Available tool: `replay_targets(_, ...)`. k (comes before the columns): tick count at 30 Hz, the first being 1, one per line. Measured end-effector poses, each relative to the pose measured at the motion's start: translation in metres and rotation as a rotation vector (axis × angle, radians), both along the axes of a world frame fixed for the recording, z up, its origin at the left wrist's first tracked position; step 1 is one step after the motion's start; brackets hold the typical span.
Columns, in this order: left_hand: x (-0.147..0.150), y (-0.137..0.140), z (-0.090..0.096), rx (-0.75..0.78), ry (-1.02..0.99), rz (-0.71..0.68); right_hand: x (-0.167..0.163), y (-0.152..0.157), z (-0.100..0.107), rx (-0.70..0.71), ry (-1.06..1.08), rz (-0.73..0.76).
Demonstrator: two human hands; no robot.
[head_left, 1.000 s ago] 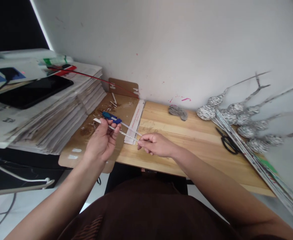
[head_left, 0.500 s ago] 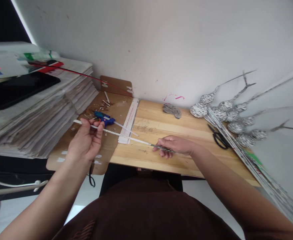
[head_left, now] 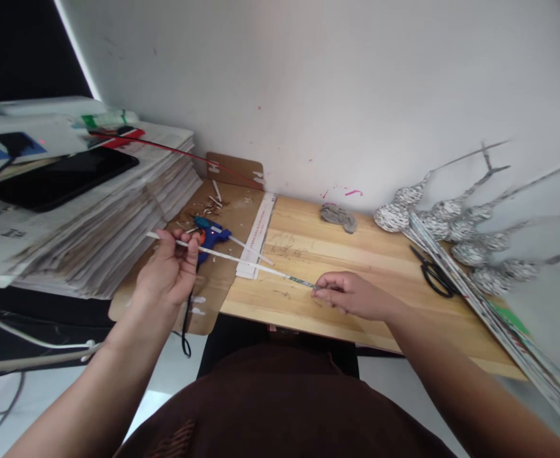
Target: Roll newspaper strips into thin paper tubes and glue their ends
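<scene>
A thin rolled-paper stick (head_left: 242,259) stretches between my hands above the wooden table. Most of it is white, with a dark patterned section at its right end. My left hand (head_left: 168,270) pinches the white part, and a short tip sticks out past its fingers on the left. The fingers of my right hand (head_left: 349,294) are closed on the dark end, whose tip they hide. Just behind my left hand lies a blue glue gun (head_left: 217,234) with a clear glue stick (head_left: 249,248) in its back.
Stacked newspapers (head_left: 165,197) bear a black phone (head_left: 70,175) and a power strip (head_left: 32,143) at left. Cardboard (head_left: 227,191) holds scraps. Grey cloth (head_left: 338,217) lies near the wall. Black scissors (head_left: 436,277), a paper-stick bundle (head_left: 471,292) and woven paper gourds (head_left: 392,217) stand at right.
My right hand has shifted toward the right end of the stick, so more of the dark section shows. My left hand keeps its pinch. The view has turned slightly left.
</scene>
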State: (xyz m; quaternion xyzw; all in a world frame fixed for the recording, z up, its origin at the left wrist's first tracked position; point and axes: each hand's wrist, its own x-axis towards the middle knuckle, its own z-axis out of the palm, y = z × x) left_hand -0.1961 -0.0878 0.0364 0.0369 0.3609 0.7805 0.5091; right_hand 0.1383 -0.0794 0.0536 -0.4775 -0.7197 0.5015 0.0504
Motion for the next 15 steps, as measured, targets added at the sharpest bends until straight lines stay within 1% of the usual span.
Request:
replay_targets(2, 0.000, -0.001, 0.000, -0.013, -0.013, 0.018, -0.005, -0.004, 0.001, 0.254, -0.046, 0.001)
replay_targets(3, 0.000, -0.001, 0.001, -0.019, -0.022, 0.024, -0.006, -0.006, 0.001, 0.346, -0.062, 0.010)
replay_targets(4, 0.000, -0.001, 0.001, -0.020, -0.029, 0.025, -0.007, -0.008, 0.001, 0.386, -0.074, 0.016)
replay_targets(5, 0.000, -0.002, 0.001, -0.014, -0.031, 0.019, -0.008, -0.009, 0.002, 0.370, -0.080, 0.016)
replay_targets(6, -0.001, -0.002, 0.002, -0.002, -0.030, 0.008, -0.007, -0.009, 0.002, 0.305, -0.077, 0.010)
replay_targets(9, -0.003, -0.003, 0.001, 0.025, -0.015, -0.014, -0.005, -0.010, 0.002, -0.041, -0.036, 0.021)
replay_targets(10, -0.003, -0.003, 0.000, 0.025, -0.015, -0.013, -0.004, -0.010, 0.002, -0.126, -0.025, 0.037)
replay_targets(11, -0.004, -0.003, -0.001, 0.023, -0.020, -0.011, -0.004, -0.011, 0.002, -0.150, -0.025, 0.049)
replay_targets(12, -0.005, -0.003, -0.002, 0.021, -0.026, -0.009, -0.005, -0.012, 0.001, -0.101, -0.037, 0.050)
replay_targets(13, -0.005, -0.003, -0.002, 0.021, -0.033, -0.008, -0.006, -0.013, 0.000, 0.011, -0.060, 0.044)
replay_targets(15, -0.006, -0.004, -0.004, 0.029, -0.041, -0.016, -0.008, -0.016, -0.002, 0.323, -0.120, 0.042)
